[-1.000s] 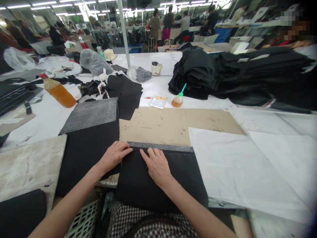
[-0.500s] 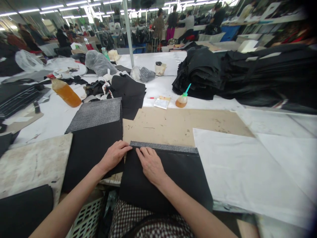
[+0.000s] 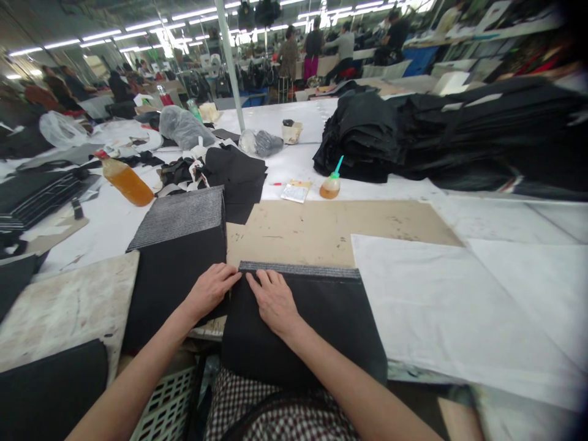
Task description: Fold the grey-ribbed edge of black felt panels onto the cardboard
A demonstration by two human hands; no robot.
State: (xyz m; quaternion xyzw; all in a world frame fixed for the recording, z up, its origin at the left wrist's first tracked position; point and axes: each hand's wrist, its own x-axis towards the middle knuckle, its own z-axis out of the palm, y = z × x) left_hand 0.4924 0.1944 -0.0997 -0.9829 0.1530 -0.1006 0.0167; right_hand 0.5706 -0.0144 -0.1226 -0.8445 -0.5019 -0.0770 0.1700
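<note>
A black fabric panel [image 3: 316, 331] lies over the table's front edge and hangs toward my lap, with a narrow grey striped band [image 3: 303, 268] along its far edge. At the panel's far left corner, my left hand [image 3: 211, 293] has its fingers closed together on the edge. My right hand [image 3: 275, 303] lies flat on the panel just beside it, fingers stretched toward the band and slightly apart. Under and left of my left forearm is a stack of black panels [image 3: 184, 263], topped by a grey striped strip [image 3: 184, 214].
Beige board [image 3: 321, 226] lies beyond the panel, white sheets [image 3: 427, 300] to its right. An amber bottle [image 3: 126, 180] leans at left; a small green-tipped glue bottle [image 3: 329, 185] stands ahead. Black material is piled [image 3: 413, 128] at back right. A pole [image 3: 232, 67] rises mid-table; people work behind.
The view has shifted slightly. Both hands stay at the panel's far left corner, with almost no visible movement against it.
</note>
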